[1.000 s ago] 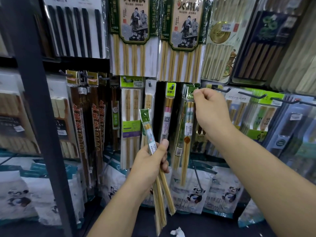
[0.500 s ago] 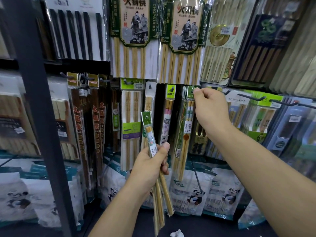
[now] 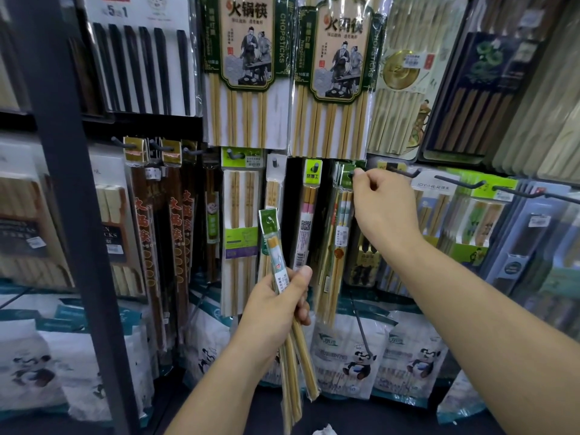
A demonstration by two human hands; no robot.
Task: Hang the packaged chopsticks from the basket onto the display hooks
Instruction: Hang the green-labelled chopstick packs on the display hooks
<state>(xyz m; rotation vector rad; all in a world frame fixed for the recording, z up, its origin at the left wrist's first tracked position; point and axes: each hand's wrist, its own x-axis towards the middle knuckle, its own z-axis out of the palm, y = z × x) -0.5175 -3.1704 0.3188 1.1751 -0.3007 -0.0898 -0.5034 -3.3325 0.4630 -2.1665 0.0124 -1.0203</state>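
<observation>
Display wall [image 3: 314,161]: rows of chopstick packs on pegs, panda-printed bags [image 3: 354,362] along the bottom.
Right hand [image 3: 383,211]: raised to the middle row, thumb and forefinger pinching the green header of a hanging pack [image 3: 337,240].
Left hand [image 3: 276,312]: lower, centre frame, fingers wrapped round a bundle of packaged chopsticks [image 3: 272,240].
Bundle: near upright, green header uppermost, bamboo ends fanning below the fist.
Hook [image 3: 351,174]: dark tip beside the right fingertips.

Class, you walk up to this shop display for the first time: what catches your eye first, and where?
At centre, the left hand grips a bundle of packaged chopsticks, while the right hand pinches the top of a green-headed pack at its hook. Above them hang two large green-framed chopstick packs.
</observation>
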